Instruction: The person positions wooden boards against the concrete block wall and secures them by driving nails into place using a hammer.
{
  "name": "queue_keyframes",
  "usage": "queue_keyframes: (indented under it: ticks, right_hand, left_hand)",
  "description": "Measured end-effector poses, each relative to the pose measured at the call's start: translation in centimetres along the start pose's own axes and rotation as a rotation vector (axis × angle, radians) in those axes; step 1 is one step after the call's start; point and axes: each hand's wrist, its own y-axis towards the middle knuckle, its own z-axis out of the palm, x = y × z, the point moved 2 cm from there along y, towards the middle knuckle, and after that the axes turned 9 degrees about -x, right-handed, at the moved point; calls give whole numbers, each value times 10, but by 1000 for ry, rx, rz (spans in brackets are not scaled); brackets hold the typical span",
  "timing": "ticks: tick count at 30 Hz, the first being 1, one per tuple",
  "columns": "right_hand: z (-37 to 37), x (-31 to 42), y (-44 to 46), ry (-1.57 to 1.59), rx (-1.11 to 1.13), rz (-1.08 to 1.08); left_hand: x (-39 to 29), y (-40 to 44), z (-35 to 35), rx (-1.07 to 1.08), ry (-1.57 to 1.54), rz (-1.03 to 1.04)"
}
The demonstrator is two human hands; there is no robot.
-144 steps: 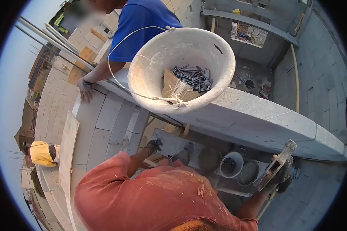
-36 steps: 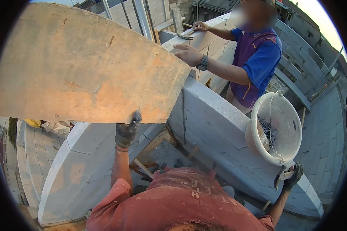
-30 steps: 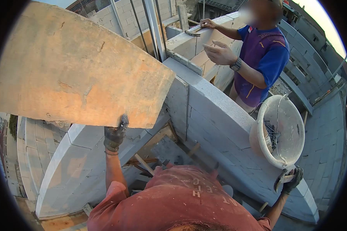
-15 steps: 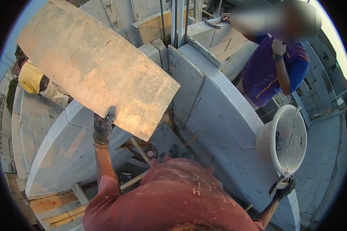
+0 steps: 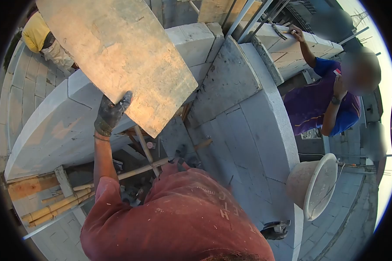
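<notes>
My left hand [image 5: 111,114], in a dark work glove, grips the lower edge of a large plywood board [image 5: 122,56] with the thumb on its face. The board is tilted and stained with dried cement. Low on the right, my right hand [image 5: 274,232], also gloved, is closed round a hammer [image 5: 283,223]; only its metal head shows, and the handle is hidden. This hand is beside the inner face of the block wall [image 5: 248,148]. Just above it, a white bucket [image 5: 297,185] sits tilted on the wall top, with a wire handle.
A co-worker in a purple and blue shirt [image 5: 307,106] stands behind the right wall, one hand near another hammer [image 5: 278,31] on the blocks. Another person in yellow [image 5: 35,32] is at far left. Steel bars [image 5: 248,19] rise at the corner. Bamboo poles [image 5: 61,209] lie below left.
My view has shifted. My right hand has moved with the hammer from below the bucket to the wall's inner side. My left hand still holds the board. The co-worker's arm now reaches along the wall.
</notes>
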Motion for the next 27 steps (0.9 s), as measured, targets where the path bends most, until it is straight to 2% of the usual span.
queue_keyframes:
  ticks: [1, 2, 3, 5, 6, 7, 8, 10, 11, 13, 15, 19, 21, 23, 25, 27]
  right_hand:
    - [15, -17, -25, 448, 88, 353]
    - [19, -8, -41, 457, 178, 423]
    - [19, 13, -53, 393, 315, 375]
    - [21, 53, -83, 332, 583, 284]
    - [24, 72, -96, 323, 714, 235]
    - [29, 93, -108, 324, 847, 183]
    - [33, 111, -120, 327, 976, 130]
    - [43, 148, -142, 344, 1214, 1]
    - [48, 161, -151, 355, 1303, -63]
    - [57, 189, -165, 387, 1436, -187]
    - [60, 217, -175, 423, 1523, -318]
    - [74, 260, -190, 463, 1616, -550]
    - [79, 274, -192, 480, 1633, -650]
    - [82, 281, -191, 491, 1635, -735]
    - [84, 283, -189, 494, 1634, -813]
    - [85, 287, -188, 496, 1632, -867]
  left_hand:
    - [1, -5, 3, 9, 27, 5]
    - [4, -10, 3, 22, 53, 9]
    - [14, -13, 2, 5, 52, -16]
    - [26, -19, 2, 72, 469, 523]
    - [27, -21, 2, 60, 610, 696]
    - [35, -24, -1, 55, 612, 675]
    - [47, -28, -4, 23, 459, 481]
    - [75, -38, -10, -19, 314, 276]
    - [92, -49, -17, -107, 209, 189]
    - [91, -66, -44, -210, 115, 111]
    - [69, -83, -77, -264, 869, 640]
    - [36, -78, -85, -450, 935, 532]
    - [28, -60, -100, -607, 225, 83]
    - [1, -40, -105, -894, -634, -263]
    - [8, -25, -126, -969, -634, -310]
    - [40, -21, -148, -927, -650, -315]
